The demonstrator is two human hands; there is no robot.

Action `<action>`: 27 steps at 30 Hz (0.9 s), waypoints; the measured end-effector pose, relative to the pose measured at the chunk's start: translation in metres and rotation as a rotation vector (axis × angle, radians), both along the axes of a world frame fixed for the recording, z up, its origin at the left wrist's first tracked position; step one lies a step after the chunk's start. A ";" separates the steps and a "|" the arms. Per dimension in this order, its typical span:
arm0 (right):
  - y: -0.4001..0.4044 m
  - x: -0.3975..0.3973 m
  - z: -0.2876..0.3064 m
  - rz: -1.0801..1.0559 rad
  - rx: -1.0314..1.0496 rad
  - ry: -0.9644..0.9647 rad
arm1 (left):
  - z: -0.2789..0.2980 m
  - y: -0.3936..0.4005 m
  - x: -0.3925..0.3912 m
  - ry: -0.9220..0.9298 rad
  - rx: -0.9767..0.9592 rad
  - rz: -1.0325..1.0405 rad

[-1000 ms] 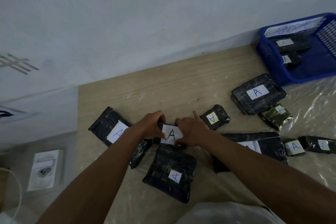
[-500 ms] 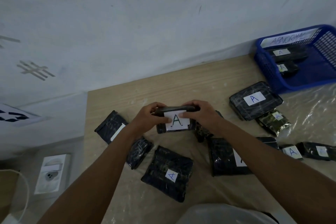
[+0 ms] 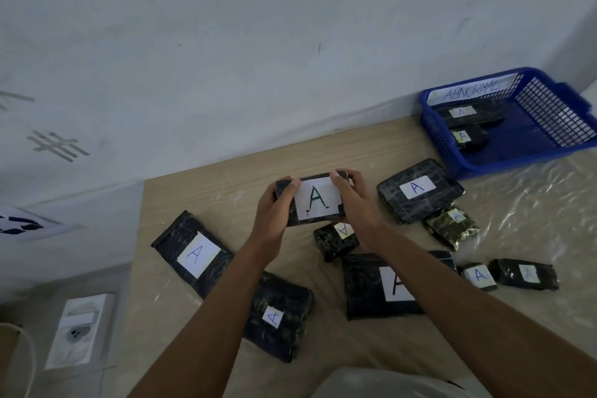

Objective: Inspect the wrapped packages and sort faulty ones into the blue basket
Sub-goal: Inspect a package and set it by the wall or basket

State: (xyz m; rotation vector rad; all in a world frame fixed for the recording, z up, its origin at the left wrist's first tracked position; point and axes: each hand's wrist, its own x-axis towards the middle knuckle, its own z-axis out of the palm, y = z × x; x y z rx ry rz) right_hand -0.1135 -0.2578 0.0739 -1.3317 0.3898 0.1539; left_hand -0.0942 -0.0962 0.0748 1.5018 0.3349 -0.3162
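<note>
Eleven black film-wrapped packages with white paper labels are in view. One [image 3: 315,200] is held up between the two hands, left [image 3: 274,213] and right [image 3: 357,203]. Eight lie on the pale wooden desk [image 3: 206,191]: [image 3: 193,252], [image 3: 281,320], [image 3: 336,239], [image 3: 381,287], [image 3: 420,191], [image 3: 452,226], [image 3: 479,276], [image 3: 525,274]. Two more lie inside the single blue plastic mesh basket [image 3: 555,113]: [image 3: 465,115] and [image 3: 468,137]. One clear plastic sheet [image 3: 533,210] covers part of the desk.
</note>
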 end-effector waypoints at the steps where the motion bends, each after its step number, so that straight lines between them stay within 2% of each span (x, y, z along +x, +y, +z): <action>1: -0.003 0.000 0.002 -0.005 0.008 -0.004 | 0.003 -0.003 -0.001 -0.012 0.011 -0.023; 6: -0.018 0.000 0.007 -0.025 -0.076 -0.033 | 0.014 -0.018 -0.008 -0.111 0.040 -0.098; 11: -0.024 0.000 0.011 -0.021 -0.141 -0.078 | 0.021 -0.030 -0.010 -0.156 0.040 -0.003; 15: -0.035 -0.003 0.016 0.064 0.019 -0.072 | 0.027 -0.031 -0.006 -0.117 0.015 0.046; 17: -0.036 -0.004 0.017 0.089 -0.017 -0.080 | 0.029 -0.031 -0.004 -0.091 0.000 0.069; 20: -0.036 -0.002 0.019 0.035 -0.061 -0.080 | 0.033 -0.031 -0.005 -0.096 -0.064 -0.004; 23: -0.036 0.000 0.021 -0.030 0.039 -0.056 | 0.036 -0.033 -0.010 -0.153 -0.057 -0.054; 27: -0.039 -0.007 0.025 0.038 0.137 -0.102 | 0.040 -0.036 -0.011 -0.120 -0.068 0.014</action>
